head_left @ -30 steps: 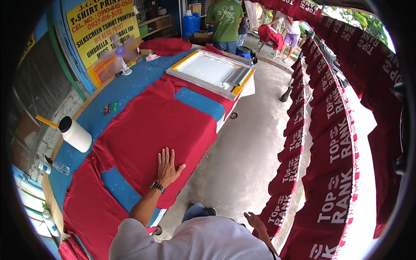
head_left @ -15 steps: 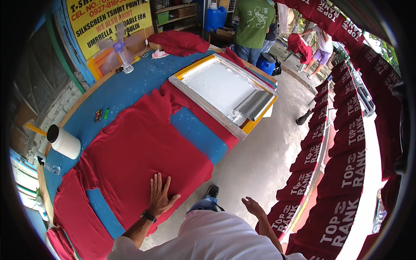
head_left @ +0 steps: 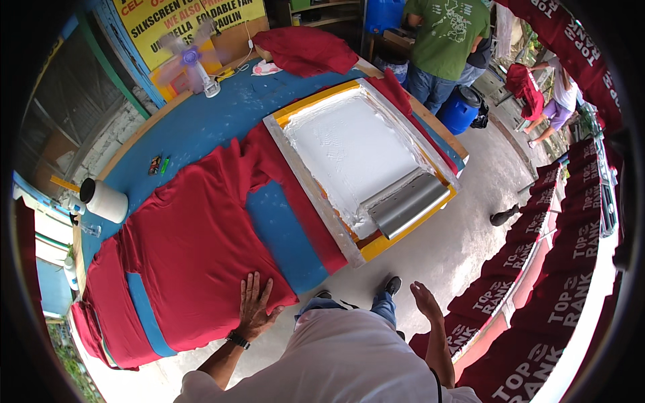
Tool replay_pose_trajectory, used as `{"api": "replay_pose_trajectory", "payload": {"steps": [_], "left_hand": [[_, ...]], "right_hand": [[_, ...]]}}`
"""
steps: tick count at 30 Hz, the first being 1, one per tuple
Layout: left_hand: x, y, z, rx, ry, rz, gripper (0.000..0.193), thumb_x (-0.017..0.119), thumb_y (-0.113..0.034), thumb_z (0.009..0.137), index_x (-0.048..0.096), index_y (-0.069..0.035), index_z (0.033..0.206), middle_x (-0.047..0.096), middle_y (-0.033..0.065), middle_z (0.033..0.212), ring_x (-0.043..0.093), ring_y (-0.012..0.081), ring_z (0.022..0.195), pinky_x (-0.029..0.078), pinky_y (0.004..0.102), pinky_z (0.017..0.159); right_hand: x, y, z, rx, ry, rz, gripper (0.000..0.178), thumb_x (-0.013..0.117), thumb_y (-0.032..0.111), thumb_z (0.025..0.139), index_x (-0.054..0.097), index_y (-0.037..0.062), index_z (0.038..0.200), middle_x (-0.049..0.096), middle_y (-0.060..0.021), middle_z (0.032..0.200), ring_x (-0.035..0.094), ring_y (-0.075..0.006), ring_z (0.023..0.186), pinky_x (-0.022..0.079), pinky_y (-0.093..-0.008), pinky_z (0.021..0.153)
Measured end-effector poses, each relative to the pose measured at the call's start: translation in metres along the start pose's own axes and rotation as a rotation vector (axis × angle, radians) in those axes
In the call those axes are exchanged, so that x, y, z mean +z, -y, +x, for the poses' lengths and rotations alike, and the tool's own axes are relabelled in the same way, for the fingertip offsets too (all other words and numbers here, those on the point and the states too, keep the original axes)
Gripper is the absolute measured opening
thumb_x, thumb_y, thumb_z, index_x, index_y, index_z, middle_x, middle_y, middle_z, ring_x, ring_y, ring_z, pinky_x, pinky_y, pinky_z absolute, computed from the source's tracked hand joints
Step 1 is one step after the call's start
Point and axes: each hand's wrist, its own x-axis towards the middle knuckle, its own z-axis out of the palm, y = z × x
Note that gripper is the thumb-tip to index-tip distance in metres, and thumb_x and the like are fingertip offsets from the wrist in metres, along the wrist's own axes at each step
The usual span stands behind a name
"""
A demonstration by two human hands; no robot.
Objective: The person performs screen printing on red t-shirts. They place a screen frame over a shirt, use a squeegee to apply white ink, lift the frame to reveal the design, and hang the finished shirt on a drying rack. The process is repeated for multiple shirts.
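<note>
A red T-shirt (head_left: pixel 195 235) lies spread on the blue tabletop, its lower hem toward me. My left hand (head_left: pixel 255 309) rests flat on the shirt near its lower right corner, fingers spread and holding nothing. Off the table to the right, my right hand (head_left: pixel 426 302) hangs in the air, open, with nothing in it. Beyond the shirt lies a printing screen with a wooden frame (head_left: pixel 314 197), over another red cloth. Thick white ink (head_left: pixel 363 141) covers the screen's middle. A wide metal squeegee (head_left: pixel 410 205) lies across its near right end.
A white tub (head_left: pixel 104 200) stands at the table's left, and a small fan (head_left: pixel 195 64) at the back. Red cloth (head_left: pixel 309 50) is heaped on the far edge. Rows of printed red shirts (head_left: pixel 517 282) line my right. Two people stand farther off, near a blue drum (head_left: pixel 460 111).
My view has shifted toward the screen, which now appears larger and closer. My left hand is nearer the shirt's right corner. Both of my shoes now show on the floor.
</note>
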Motion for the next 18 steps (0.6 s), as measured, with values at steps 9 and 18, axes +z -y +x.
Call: {"api": "replay_pose_trajectory", "payload": {"steps": [9,18], "left_hand": [[0.022,-0.114,0.05,-0.491,-0.256,-0.26,0.089,0.052,-0.062,0.108,0.029,-0.004,0.171,0.023,0.0312,0.176,0.019,0.0482,0.164,0.012,0.0609,0.134],[-0.01,-0.291,0.216,-0.313,-0.404,-0.509,0.07,0.078,-0.032,0.101,0.05,0.004,0.154,0.061,0.0289,0.148,0.054,0.0469,0.143,0.042,0.0537,0.122]], "right_hand": [[-0.144,-0.036,0.153,-0.181,0.198,0.244,0.073,0.058,0.06,0.109,0.051,0.0067,0.159,0.068,-0.0114,0.137,0.064,-0.0237,0.127,0.051,-0.0414,0.108],[-0.249,0.058,0.238,-0.423,0.028,0.232,0.094,0.079,0.041,0.101,0.025,0.011,0.171,0.065,-0.0261,0.141,0.07,-0.0333,0.122,0.059,-0.0439,0.098]]}}
